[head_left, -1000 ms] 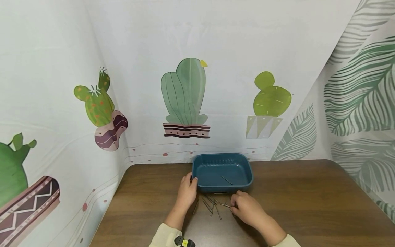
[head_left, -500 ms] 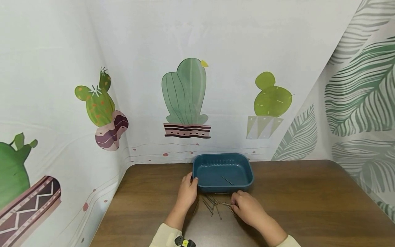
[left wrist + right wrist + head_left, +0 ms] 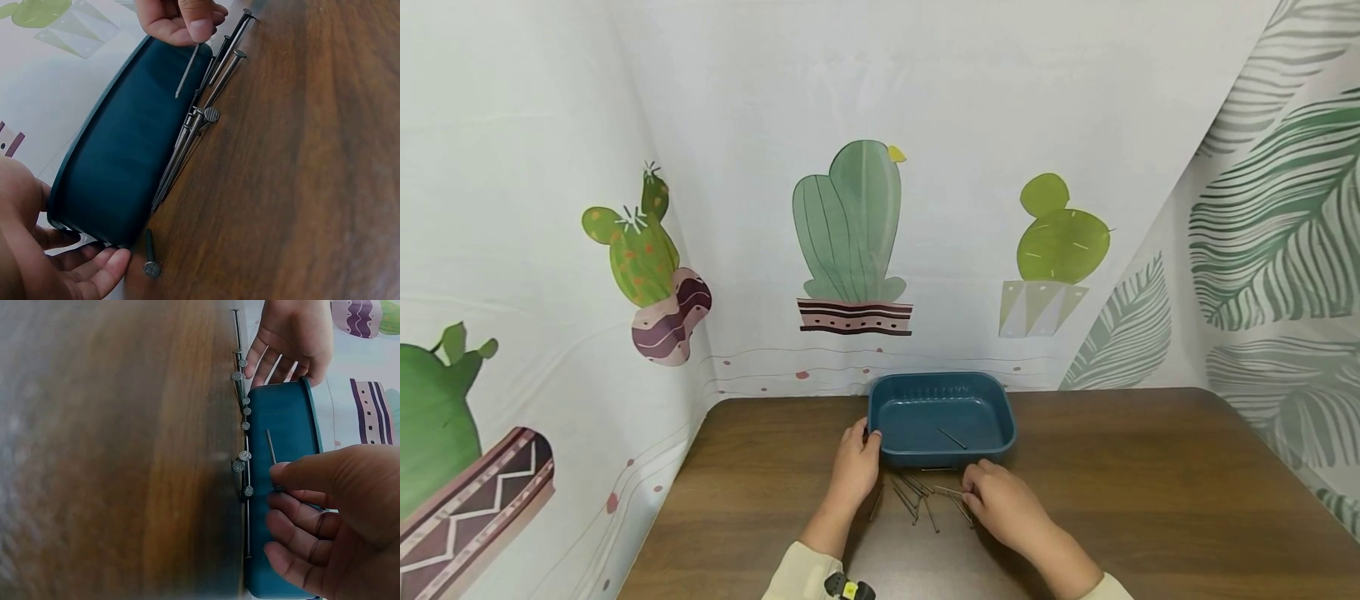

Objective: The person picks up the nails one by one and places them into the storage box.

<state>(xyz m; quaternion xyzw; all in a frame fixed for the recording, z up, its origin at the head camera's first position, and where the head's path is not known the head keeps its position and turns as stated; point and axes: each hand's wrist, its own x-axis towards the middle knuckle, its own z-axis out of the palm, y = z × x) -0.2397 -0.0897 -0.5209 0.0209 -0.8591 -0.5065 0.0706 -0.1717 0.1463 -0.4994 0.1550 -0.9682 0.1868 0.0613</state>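
Note:
My left hand [image 3: 855, 465] grips the left end of a dark blue rectangular tray [image 3: 917, 459], thumb at the rim and fingers against the outer wall. In front of the tray, my right hand [image 3: 1003, 504] pinches one nail [image 3: 271, 447] between thumb and fingertips near its head. In the left wrist view, that nail's point slants downward, above the table. A single nail [image 3: 952, 438] lies inside the tray. Several loose nails [image 3: 905, 498] are scattered on the table along the tray's front, pointing different ways; their textured heads [image 3: 212, 114] show in both wrist views.
The brown wooden table [image 3: 1120, 492] extends to both sides of the tray. Right behind the tray hangs a pale cloth [image 3: 955, 250] printed with cacti and leaves. One nail [image 3: 150, 253] lies apart near my left fingers.
My right hand has raised the pinched nail slightly, away from the nail lying beneath it, which shows more clearly. My left hand and the tray have stayed in place.

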